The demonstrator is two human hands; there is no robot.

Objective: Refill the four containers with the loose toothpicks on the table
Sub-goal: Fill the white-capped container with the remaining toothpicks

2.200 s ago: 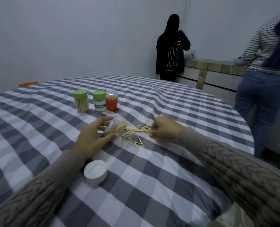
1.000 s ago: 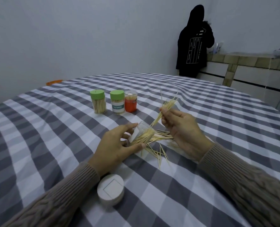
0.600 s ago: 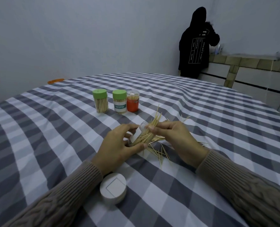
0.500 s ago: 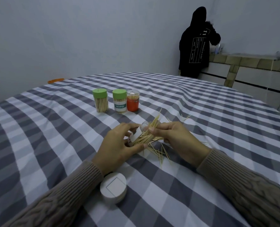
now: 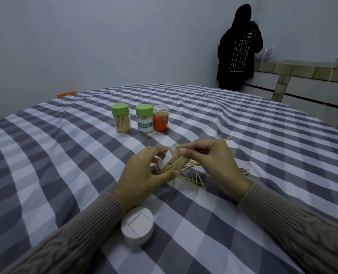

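toothpicks now pushed into the tilted jar both fingers grip; "toothpick" label behind.

The middle green-lidded toothpick jar, standing on the checked tablecloth toward its far edge, bears a white label with a teal band reading "TOOTHPICK". The black hooded top of the person standing beyond the table's far right edge carries white printed lettering, too small to read.
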